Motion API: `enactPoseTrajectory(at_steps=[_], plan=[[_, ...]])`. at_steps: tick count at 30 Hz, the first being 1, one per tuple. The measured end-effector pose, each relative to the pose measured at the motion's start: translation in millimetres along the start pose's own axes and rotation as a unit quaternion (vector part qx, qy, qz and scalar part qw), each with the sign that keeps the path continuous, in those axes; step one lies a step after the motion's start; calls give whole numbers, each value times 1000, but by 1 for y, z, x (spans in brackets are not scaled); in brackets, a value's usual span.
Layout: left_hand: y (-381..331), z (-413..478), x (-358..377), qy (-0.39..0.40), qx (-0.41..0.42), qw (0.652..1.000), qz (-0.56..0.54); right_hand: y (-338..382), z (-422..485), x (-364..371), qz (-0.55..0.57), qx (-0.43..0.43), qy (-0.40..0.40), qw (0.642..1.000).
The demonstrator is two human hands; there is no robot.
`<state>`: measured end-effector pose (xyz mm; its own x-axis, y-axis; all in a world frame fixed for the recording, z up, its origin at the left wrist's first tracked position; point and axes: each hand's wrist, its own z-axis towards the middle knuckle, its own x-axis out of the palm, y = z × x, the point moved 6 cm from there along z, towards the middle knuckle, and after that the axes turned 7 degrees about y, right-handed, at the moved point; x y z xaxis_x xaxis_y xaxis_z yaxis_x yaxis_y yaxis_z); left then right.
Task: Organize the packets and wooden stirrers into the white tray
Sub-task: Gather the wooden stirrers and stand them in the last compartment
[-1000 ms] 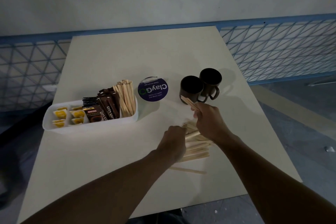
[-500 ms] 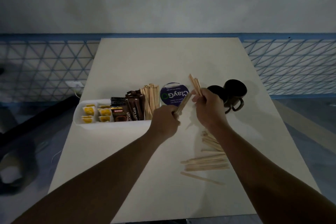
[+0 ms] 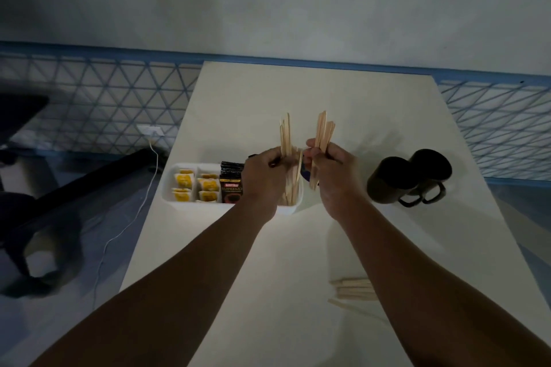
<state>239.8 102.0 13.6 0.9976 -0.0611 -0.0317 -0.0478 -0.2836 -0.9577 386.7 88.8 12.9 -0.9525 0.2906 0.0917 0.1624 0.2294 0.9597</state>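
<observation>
Packets (image 3: 205, 188) seem sorted in the white tray (image 3: 170, 198); my left hand (image 3: 264, 180) and right hand (image 3: 335, 176) each grip stirrers (image 3: 323, 131), loose stirrers (image 3: 354, 292) wait on the surface (image 3: 268, 277).

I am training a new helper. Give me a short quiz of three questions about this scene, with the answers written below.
1. True or false: the left hand and the right hand each hold stirrers.
2. Where in the tray are the yellow packets? A: left end. B: middle. C: right end.
3. How many mugs stand on the table?
Key: 1 true; 2 A; 3 two.
</observation>
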Motion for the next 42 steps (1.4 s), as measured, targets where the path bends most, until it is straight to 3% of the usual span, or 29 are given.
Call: enactPoseTrajectory(at_steps=[6, 14, 20, 29, 34, 42], plan=[[3, 0, -4, -22, 16, 999, -23, -13, 5, 19, 85, 18, 7, 996], [26, -1, -2, -40, 8, 999, -15, -36, 5, 25, 77, 37, 0, 996], [31, -4, -2, -81, -2, 997, 15, -39, 3, 23, -78, 16, -1, 997], [16, -6, -2, -97, 31, 991, 82, -18, 2, 25, -327, -55, 6, 944], [-21, -9, -2, -82, 135, 968, 197, -6, 4, 26, -368, -143, -3, 919], [-44, 11, -11, -16, 162, 940, 301, -3, 8, 9, -357, -110, -22, 927]])
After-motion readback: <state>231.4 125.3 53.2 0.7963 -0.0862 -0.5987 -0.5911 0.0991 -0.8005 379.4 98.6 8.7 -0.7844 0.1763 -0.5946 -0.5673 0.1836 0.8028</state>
